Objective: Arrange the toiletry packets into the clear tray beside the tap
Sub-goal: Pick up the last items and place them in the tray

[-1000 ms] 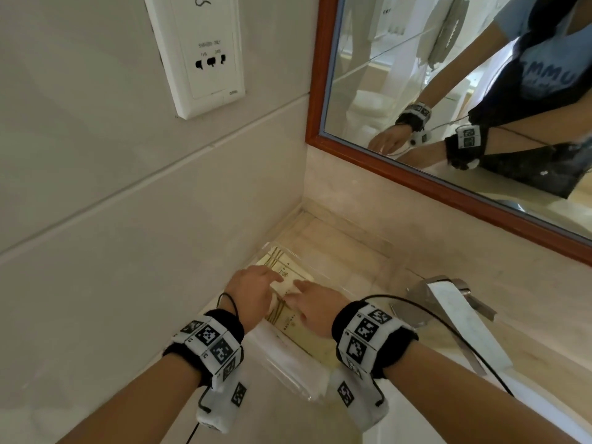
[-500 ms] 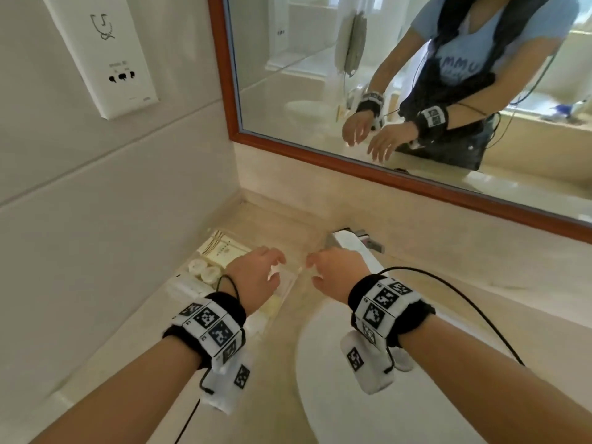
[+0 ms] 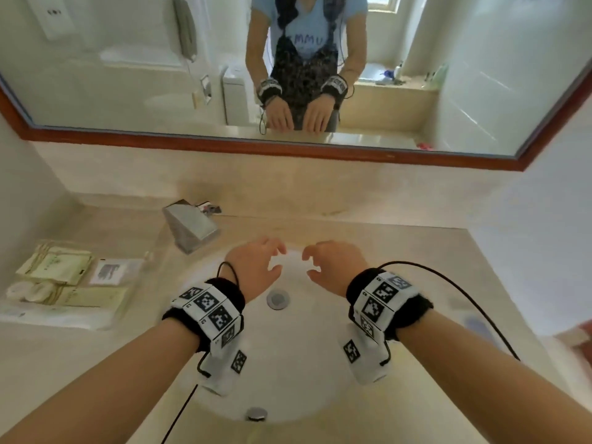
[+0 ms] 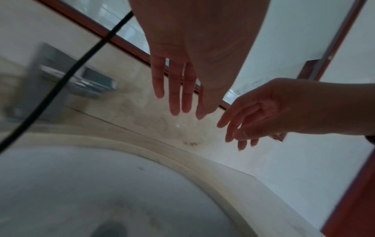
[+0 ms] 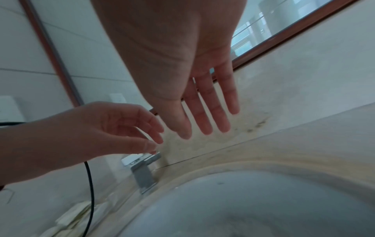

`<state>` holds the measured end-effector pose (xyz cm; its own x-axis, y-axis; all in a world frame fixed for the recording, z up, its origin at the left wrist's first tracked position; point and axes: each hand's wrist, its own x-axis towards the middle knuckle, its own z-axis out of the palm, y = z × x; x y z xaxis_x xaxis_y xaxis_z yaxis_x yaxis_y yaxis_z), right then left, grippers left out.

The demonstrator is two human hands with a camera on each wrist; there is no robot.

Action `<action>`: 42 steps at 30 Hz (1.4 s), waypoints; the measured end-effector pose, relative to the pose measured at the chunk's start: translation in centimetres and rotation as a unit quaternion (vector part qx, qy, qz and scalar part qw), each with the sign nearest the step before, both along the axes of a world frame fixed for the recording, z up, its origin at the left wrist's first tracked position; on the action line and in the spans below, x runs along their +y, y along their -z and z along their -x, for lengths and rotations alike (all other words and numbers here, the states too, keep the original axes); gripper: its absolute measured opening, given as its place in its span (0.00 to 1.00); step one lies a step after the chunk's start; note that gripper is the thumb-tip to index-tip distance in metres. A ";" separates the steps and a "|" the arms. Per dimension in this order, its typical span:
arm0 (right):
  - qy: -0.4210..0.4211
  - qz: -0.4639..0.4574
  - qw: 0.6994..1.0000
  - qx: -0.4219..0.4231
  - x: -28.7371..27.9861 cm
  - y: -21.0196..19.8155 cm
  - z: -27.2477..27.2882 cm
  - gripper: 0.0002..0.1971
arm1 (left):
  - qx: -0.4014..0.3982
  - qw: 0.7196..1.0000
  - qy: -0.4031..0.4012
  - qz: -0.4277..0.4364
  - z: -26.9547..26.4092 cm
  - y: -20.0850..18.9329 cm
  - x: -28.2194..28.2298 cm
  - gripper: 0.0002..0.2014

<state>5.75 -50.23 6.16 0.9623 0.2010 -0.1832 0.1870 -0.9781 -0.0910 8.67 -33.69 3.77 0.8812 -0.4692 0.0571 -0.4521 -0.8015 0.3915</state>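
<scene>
The clear tray [image 3: 134, 302] lies on the counter left of the tap [image 3: 192, 227]. Several pale green and white toiletry packets [image 3: 57, 267] lie flat inside it, with small round white items at its left end. Both hands hover over the white basin, away from the tray. My left hand [image 3: 256, 267] has relaxed, loosely spread fingers [image 4: 174, 96] and holds nothing. My right hand [image 3: 330, 267] faces it a short gap away, its fingers [image 5: 213, 112] straight and empty.
The white basin [image 3: 288, 363] with its drain [image 3: 278, 299] fills the middle below the hands. A wood-framed mirror [image 3: 288, 149] runs along the back wall. A black cable [image 3: 464, 299] trails from the right wrist. Beige counter [image 3: 496, 283] extends right.
Both hands have lifted off the packets in the tray and moved right, over the basin. My head has turned right, so the tray now sits at the far left.
</scene>
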 end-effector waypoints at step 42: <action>0.364 0.020 0.922 0.127 -24.2 11.1 14.1 0.45 | 0.108 0.948 0.266 -0.136 6.2 8.3 -26.8 0.12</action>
<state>-8.35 -74.41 -4.92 0.7643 -0.4935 -0.4151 -0.5434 -0.8395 -0.0027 2.43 -60.51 -4.51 0.4934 -0.8219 -0.2848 -0.7528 -0.5675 0.3336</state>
